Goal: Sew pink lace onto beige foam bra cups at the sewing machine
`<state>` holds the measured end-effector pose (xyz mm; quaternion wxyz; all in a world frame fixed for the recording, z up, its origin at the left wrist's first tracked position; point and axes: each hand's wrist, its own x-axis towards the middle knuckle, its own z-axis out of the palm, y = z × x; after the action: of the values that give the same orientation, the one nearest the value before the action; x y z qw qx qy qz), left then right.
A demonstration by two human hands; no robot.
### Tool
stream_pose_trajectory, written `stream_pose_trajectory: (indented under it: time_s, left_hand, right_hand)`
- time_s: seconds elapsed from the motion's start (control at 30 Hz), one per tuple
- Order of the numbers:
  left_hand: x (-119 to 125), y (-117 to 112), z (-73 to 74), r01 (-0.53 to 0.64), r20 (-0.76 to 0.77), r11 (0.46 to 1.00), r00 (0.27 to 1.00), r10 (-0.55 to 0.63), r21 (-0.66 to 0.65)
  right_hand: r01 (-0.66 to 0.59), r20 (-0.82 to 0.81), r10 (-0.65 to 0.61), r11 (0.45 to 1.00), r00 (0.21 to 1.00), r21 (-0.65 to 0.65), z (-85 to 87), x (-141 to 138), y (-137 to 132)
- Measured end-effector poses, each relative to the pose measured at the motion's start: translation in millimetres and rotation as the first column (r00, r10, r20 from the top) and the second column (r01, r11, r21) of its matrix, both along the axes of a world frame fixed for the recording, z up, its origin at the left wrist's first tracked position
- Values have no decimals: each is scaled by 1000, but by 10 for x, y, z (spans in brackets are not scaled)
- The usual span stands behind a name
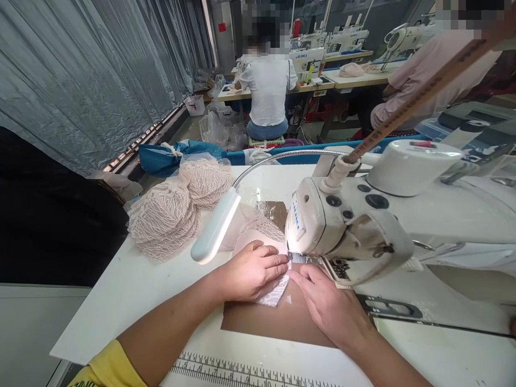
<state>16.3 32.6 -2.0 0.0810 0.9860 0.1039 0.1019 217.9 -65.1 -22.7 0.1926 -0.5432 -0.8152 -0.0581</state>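
Observation:
A pale pink lace fabric piece [275, 293] lies under the needle area of a white sewing machine [310, 220]. My left hand [253, 271] rests on it, fingers stretched out and lying flat, pressing it down just left of the presser foot [290, 257]. Close in front of the foot, my right hand [322, 295] has its fingers curled, the thumb and forefinger at the fabric's right edge. A smooth, cup-like part [252, 236] with lace behind it shows beyond my left hand. Brown sheeting [278, 322] covers the table beneath both hands.
Stacked lace pieces [163, 223] and another lace stack [205, 180] occupy the table's left side. A lit lamp [215, 226] on a bendy neck hangs near my left hand. A printed ruler scale [242, 373] runs along the front. Ahead, a person in white [268, 88] sits at another machine.

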Motion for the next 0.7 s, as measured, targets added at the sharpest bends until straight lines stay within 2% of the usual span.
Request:
stream_pose_trajectory:
  time_s: [0.17,0.37,0.57,0.7]
  left_hand:
    - [30,-25,22,-54,-14,998,998,55,19]
    - [28,-8,24,-41,25,999,999,42,-16]
    - [19,20,1,1,63,998,998,2,-57]
    - [-4,37,0,42,79,996,996,-36,-80]
  right_hand:
    - [73,72,-74,997,995,22,-85,15,8]
    - [104,78,-104,995,992,10,-111,36,-22]
    - [-30,-69,26,998,997,-59,-69,60,-56]
    - [-149,-91,141,984,986,-95,-55,81,-66]
